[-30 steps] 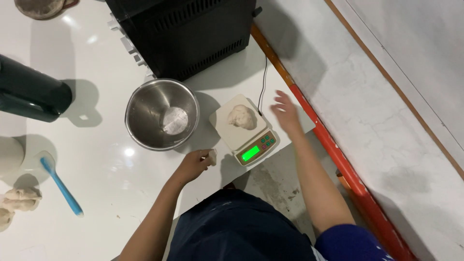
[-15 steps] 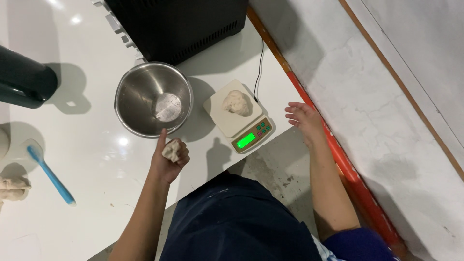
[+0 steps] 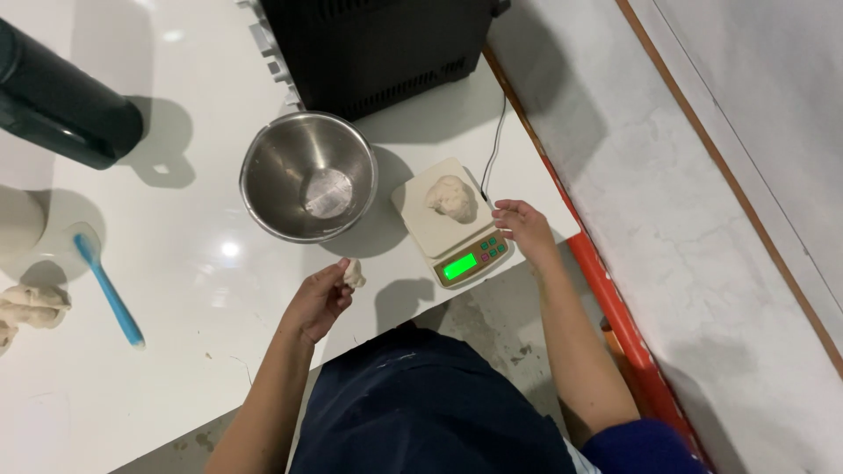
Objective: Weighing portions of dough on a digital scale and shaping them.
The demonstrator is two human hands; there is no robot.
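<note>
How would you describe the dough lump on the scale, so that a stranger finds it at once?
Start at the steel bowl on the white table. Just to its right sits a small kitchen scale with a glowing green display, by the right hand. The dough lump lies on its platform. It is larger than the small piece pinched in the left hand.

Both forearms were bare. The person wore a dark navy apron (image 3: 421, 404) over the front, and a blue short sleeve (image 3: 637, 443) covered the right upper arm.
</note>
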